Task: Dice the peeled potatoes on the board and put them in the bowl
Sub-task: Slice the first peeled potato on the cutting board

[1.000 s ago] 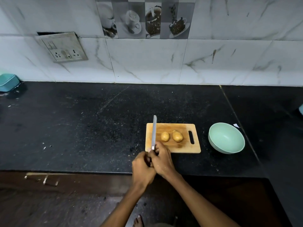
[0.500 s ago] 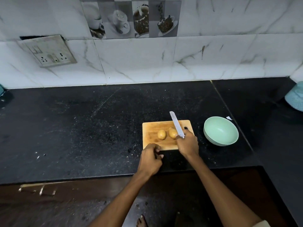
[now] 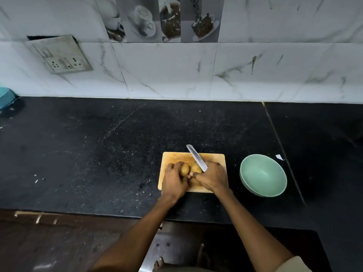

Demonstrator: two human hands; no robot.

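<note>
Everything here was laid out around the wooden cutting board (image 3: 172, 159), which sat on the black counter (image 3: 98, 154) near its front edge. Two peeled potatoes were found on the board, side by side: the left potato (image 3: 184, 169) was gripped by the left hand (image 3: 173, 181), fingers curled over its left side, and the right potato (image 3: 195, 167) was just beside it, partly hidden under the blade. The knife (image 3: 197, 158) was held by the right hand (image 3: 213, 178), which was wrapped tight around the handle (the handle itself couldn't be seen under the fingers). The blade was angled up and to the left from that hand, across the right potato, its tip reaching past the board's back edge. Whether the edge was actually touching the potato couldn't be told. Both potatoes were seen whole, no cuts visible.

A pale green bowl (image 3: 263, 174) was parked right of the board, apart from it, with nothing seen inside. A small white scrap (image 3: 279, 157) was spotted just beyond the bowl. A switch plate (image 3: 60, 54) was mounted on the marble wall, far up and left of the board.
</note>
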